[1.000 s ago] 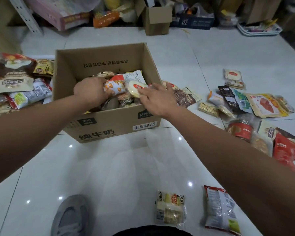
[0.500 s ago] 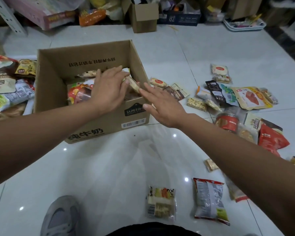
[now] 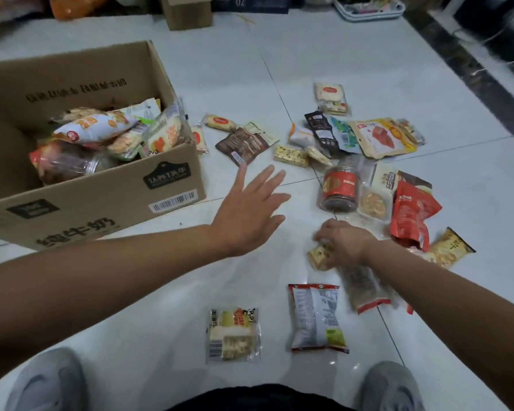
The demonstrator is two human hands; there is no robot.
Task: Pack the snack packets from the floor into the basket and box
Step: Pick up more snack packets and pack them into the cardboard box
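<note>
Half a second ago we saw both hands at the cardboard box (image 3: pixel 101 203). Now the left hand (image 3: pixel 250 212) is out of it and hovers just right of the box, fingers straight and spread wide, holding nothing. The right hand (image 3: pixel 343 246) is down on the white floor (image 3: pixel 161 292), fingers curled round a small snack packet (image 3: pixel 317 257). We see the packet is pale yellow with dark speckles, near the red-labelled jar (image 3: pixel 339 188).
</note>
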